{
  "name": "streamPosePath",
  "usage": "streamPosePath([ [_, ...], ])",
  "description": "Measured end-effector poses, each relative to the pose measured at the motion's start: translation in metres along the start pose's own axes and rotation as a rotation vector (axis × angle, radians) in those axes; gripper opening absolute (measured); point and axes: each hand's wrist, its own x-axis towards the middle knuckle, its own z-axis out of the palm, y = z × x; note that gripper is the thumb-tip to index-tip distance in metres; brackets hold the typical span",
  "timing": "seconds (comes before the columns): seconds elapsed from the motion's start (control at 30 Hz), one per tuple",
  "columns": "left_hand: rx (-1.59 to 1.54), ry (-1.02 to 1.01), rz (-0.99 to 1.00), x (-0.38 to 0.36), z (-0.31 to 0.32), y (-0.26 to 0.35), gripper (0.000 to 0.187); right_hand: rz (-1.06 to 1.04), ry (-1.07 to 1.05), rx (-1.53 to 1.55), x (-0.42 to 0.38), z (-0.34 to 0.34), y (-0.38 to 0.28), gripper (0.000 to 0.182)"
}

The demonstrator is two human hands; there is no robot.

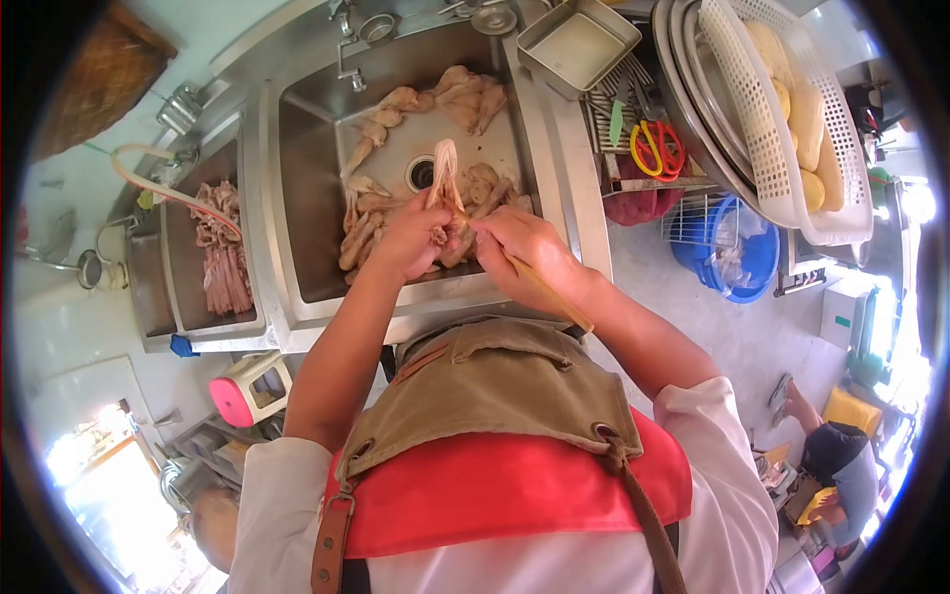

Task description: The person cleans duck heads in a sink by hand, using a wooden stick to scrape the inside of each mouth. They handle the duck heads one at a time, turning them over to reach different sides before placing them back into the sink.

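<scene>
My left hand is closed round a piece of poultry, raised over the front part of a steel sink. My right hand is closed on a long thin wooden-coloured tool, whose near end points down and right toward my forearm. Its far end meets the poultry between my hands; the tip is hidden. Below and around my hands lie more raw poultry pieces, with others along the back of the sink. The drain shows just behind my left hand.
The left basin holds a pile of pinkish meat pieces. A square metal tin, red and yellow scissors and a white basket of pale yellow items stand right. A blue bucket is below. Another person is at far right.
</scene>
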Motion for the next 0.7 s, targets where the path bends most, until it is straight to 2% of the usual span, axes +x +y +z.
streamPosePath([
  [0.3,-0.081,0.031,-0.032,-0.006,0.003,0.007,0.024,-0.077,-0.113,-0.059,0.007,0.004,0.012,0.015],
  [0.37,-0.088,0.041,-0.049,-0.008,0.007,0.005,0.021,-0.134,-0.118,-0.129,0.006,0.016,0.026,0.013],
  [0.43,-0.09,0.036,-0.1,-0.008,0.009,0.001,0.019,-0.109,-0.135,-0.192,0.008,0.032,0.067,0.013],
  [0.47,-0.063,0.036,-0.101,-0.006,0.006,-0.003,0.018,-0.092,-0.145,-0.222,0.007,0.037,0.079,0.014],
  [0.6,0.094,0.129,-0.058,0.008,-0.024,-0.004,0.018,-0.086,-0.125,-0.087,0.009,0.046,0.043,0.011],
  [0.63,0.14,0.171,-0.061,0.007,-0.034,-0.009,0.019,-0.055,-0.137,-0.048,0.004,0.053,0.052,0.01],
  [0.7,0.245,0.123,-0.086,0.02,-0.046,-0.019,0.02,0.0,-0.137,0.008,0.005,0.066,0.083,0.009],
])
